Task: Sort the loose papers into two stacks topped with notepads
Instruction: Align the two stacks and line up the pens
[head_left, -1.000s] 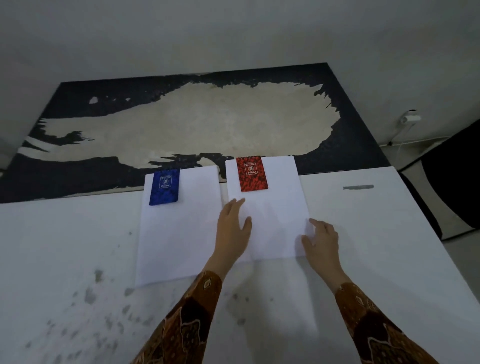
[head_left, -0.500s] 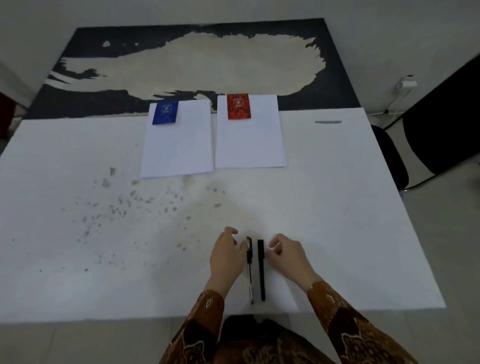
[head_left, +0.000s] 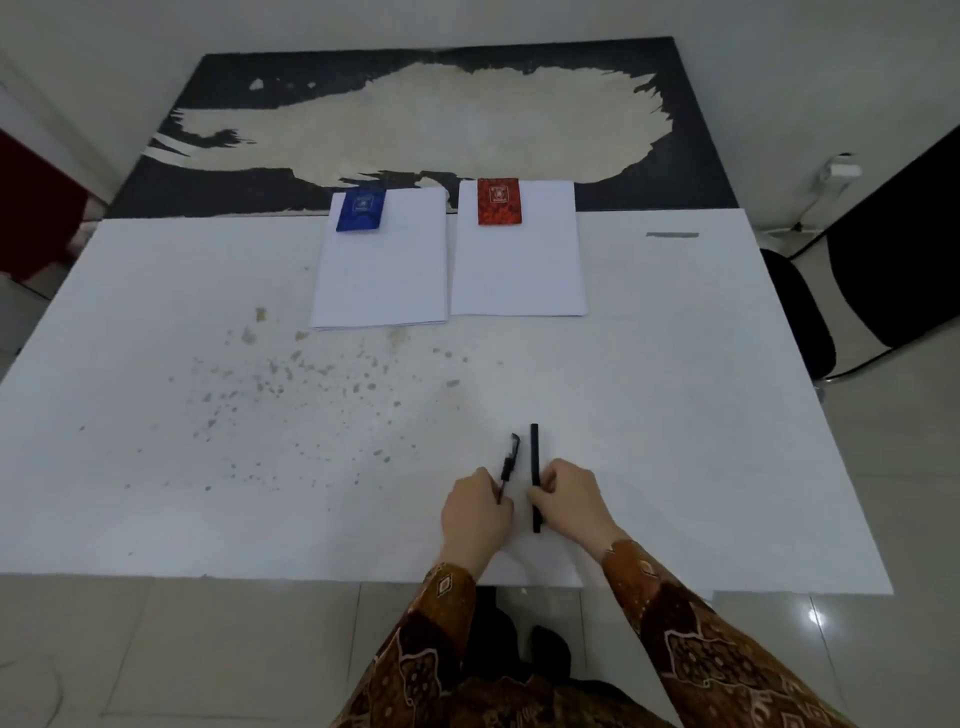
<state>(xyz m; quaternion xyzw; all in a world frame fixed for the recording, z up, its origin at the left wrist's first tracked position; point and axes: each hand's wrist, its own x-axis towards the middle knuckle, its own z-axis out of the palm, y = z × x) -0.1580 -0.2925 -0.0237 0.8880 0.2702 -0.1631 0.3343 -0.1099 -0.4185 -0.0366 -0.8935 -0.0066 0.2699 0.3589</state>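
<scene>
Left stack: white sheets squared up, lying flat at the far edge of the bench, its far end reaching past that edge.
Blue notepad: small, dark blue with a pale emblem, flat on the left stack's far left corner.
Right stack: white sheets, neat, flat, just beside the left stack with a narrow gap between them.
Red notepad: small, red and patterned, flat on the right stack's far left corner.

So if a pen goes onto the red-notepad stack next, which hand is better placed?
Probably the right hand: it grips the straight black pen, and the red notepad lies ahead on its side.
</scene>
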